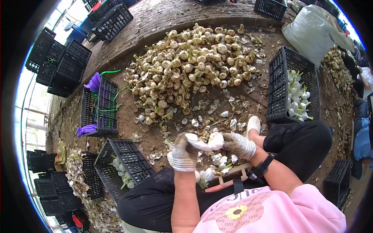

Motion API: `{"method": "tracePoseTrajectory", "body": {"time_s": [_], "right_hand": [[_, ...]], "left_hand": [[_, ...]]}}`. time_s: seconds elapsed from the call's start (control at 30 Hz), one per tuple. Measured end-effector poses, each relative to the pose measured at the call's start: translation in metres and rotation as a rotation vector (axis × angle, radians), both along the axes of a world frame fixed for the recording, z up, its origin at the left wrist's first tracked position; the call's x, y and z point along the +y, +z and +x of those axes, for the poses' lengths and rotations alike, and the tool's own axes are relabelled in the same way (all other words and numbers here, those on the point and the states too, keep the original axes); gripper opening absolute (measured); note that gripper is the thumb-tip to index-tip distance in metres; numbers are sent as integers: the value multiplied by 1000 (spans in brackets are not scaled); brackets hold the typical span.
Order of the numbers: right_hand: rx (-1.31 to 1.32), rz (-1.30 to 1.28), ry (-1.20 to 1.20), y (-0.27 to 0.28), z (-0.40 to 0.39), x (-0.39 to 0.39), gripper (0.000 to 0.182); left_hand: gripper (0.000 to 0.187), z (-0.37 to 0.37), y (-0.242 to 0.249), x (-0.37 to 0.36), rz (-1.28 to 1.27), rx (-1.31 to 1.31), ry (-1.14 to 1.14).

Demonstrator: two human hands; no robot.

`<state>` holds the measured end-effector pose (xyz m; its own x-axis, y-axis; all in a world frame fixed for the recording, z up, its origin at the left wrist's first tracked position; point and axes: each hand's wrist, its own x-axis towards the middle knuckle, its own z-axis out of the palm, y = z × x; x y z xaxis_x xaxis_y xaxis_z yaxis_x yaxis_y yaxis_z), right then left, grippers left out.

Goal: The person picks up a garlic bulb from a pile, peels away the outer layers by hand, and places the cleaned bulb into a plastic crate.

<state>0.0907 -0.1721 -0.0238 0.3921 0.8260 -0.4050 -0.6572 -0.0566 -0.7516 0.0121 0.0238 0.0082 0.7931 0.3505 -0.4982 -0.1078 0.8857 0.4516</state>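
Both my hands wear striped, soiled gloves and meet low in front of me. A white garlic bulb (216, 141) sits between them. My left hand (184, 152) is closed round the bulb's pale stem or a strip of skin. My right hand (239, 146) has its fingers wrapped on the bulb's right side. Beyond them lies a large heap of unpeeled garlic (194, 62) on the dirt floor. Peeled white bulbs (297, 97) lie in a black crate (275, 85) at the right. Pale garlic (123, 173) lies in another black crate (136, 165) by my left knee.
A black crate (107, 105) with purple netting stands left of the heap. A white sack (311, 33) stands at the back right. Stacked crates (70, 66) and peelings (103, 215) line the left. Other people sit at the far right, one in blue (362, 136).
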Motion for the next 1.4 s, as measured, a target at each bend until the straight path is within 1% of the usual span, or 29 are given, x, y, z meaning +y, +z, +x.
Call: {"method": "tracePoseTrajectory", "body": {"time_s": [0.07,0.1,0.13,0.2,0.23,0.27,0.33,0.4,0.43,0.47,0.53,0.57,0.67,0.7,0.77,0.8,0.87,0.9,1.0,1.03,1.07,1.13,1.17,1.2,1.27,1.3,1.33,1.37,1.4], "right_hand": [[13,31,-29,16,0,2,57],[24,63,-56,16,-1,2,55],[36,95,-82,15,-1,1,53],[56,123,-109,13,-1,2,58],[51,133,-123,16,-2,3,58],[47,140,-138,17,-2,2,58],[14,120,-111,16,1,0,55],[-14,68,-72,17,3,3,52],[-38,76,-76,9,1,5,51],[-43,71,-76,3,0,5,53],[-52,54,-82,-10,-3,2,58],[-31,59,-62,-19,-2,2,57],[23,8,-58,-7,-1,6,58],[-1,13,-82,4,-2,8,58],[20,-44,-93,-8,-6,11,49],[4,-70,-80,-9,-5,11,43],[-8,-95,-59,-9,-2,9,43],[-12,-108,-49,-8,-1,10,42],[106,27,-121,-11,-5,13,43],[169,40,-177,-2,-7,13,45],[169,46,-177,3,-7,17,44],[171,59,-186,6,-6,21,43],[142,-4,-133,-9,-2,19,54],[84,-49,-111,-16,-2,17,47],[-43,-129,-25,-27,0,20,32],[-52,-267,-25,-12,-1,28,24],[11,-69,-135,-22,-9,23,21],[34,-124,-127,-32,-11,25,23],[55,-179,-116,-41,-12,31,25]], "left_hand": [[14,3,7,20,-33,101,105],[16,-5,-3,34,149,-27,85],[22,-7,-8,43,321,28,-28],[28,-9,-17,40,1027,189,-435],[45,-9,-20,29,1387,260,-599],[66,-14,-21,21,1686,104,-611],[81,-13,-4,-5,1166,93,-676],[87,-8,13,-26,1083,-15,-658],[87,-4,10,-28,1385,-97,-644],[85,-3,11,-38,1164,-65,-637],[76,-1,18,-51,785,-99,-509],[73,0,11,-55,942,-83,-487],[62,3,-15,-49,1483,1,-403],[60,6,-15,-43,1501,32,-458],[57,7,-20,-36,1503,71,-530],[57,6,-24,-36,1506,40,-480],[57,6,-32,-38,1516,-23,-384],[54,9,-30,-42,1457,-23,-301],[49,11,-44,-43,836,34,-350],[44,16,-40,-41,715,151,-321],[41,16,-64,-33,652,86,-261],[41,16,-62,-23,606,277,-238],[43,16,-61,-23,554,314,-155],[48,17,-62,-21,426,219,-103],[47,24,-85,-20,279,-20,-161],[46,21,-66,-21,780,-62,-287],[45,14,-43,-23,1287,-71,-412],[44,13,-40,-19,1303,-13,-407],[39,11,-47,-13,1214,60,-410]]}}
